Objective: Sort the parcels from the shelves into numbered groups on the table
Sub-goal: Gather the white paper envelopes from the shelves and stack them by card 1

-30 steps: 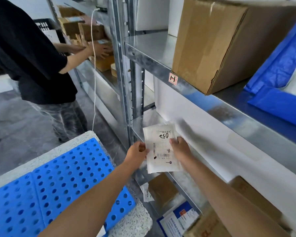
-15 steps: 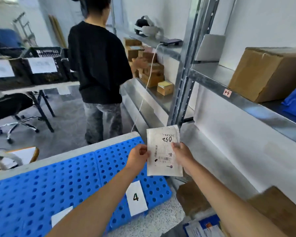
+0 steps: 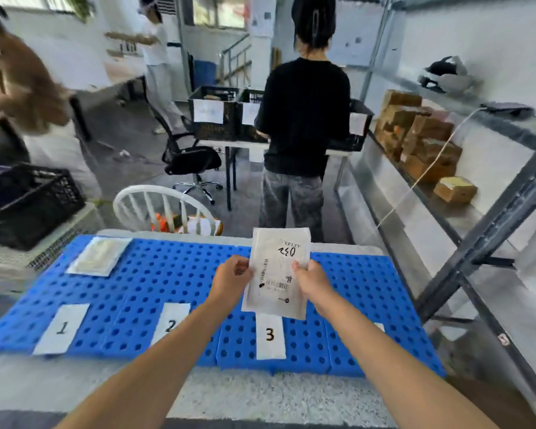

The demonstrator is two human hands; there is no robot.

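Parcel [image 3: 277, 274], a flat white mailer with handwritten digits and a barcode, is held upright in the air over the blue perforated mat [image 3: 136, 289], just above card 3 [image 3: 270, 339]. Fingers of the left hand [image 3: 229, 281] and the right hand [image 3: 313, 281] are clamped on its side edges. Another white parcel [image 3: 98, 255] lies flat at the mat's far left, beyond card 1 [image 3: 62, 328].

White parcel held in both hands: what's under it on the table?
The blue perforated mat and the card marked 3, whose top edge the white parcel covers. The left hand and right hand pinch its sides. Whatever lies on the mat directly behind it is hidden.
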